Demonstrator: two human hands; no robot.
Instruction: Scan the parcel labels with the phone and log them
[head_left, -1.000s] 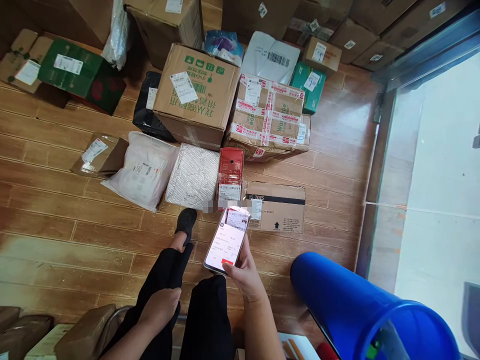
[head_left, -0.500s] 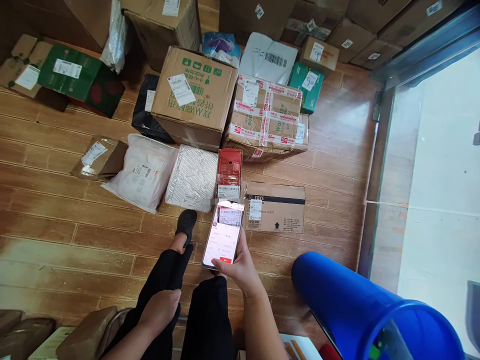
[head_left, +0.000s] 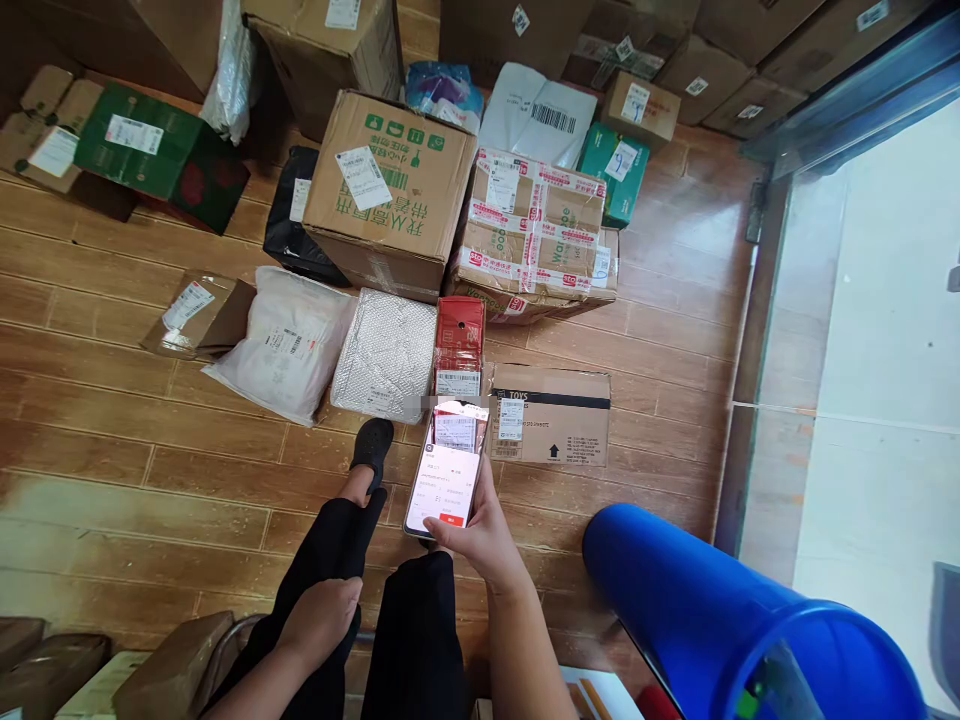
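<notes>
In the head view my right hand [head_left: 484, 530] is closed around a smartphone [head_left: 442, 475], its thumb over the lower part of the lit screen. The screen shows a label picture at the top, lines of text and a red button. Just beyond the phone's top edge lies a red box [head_left: 460, 335] with a white label. My left hand [head_left: 322, 615] rests on my left leg with its fingers curled in, and nothing shows in it. To the right of the phone sits a flat brown toy carton [head_left: 559, 425]; to the left lies a silver bubble mailer [head_left: 386, 350].
A white plastic parcel [head_left: 292, 340] and a small brown box [head_left: 191, 315] lie at left. Behind stand a large carton [head_left: 390, 190], a taped carton [head_left: 532, 230] and a green box [head_left: 142, 150]. A blue bin [head_left: 697, 590] stands at lower right, near a glass door [head_left: 877, 350].
The label picture and text on the phone screen have shifted slightly. Both hands and the parcels stay practically where they were.
</notes>
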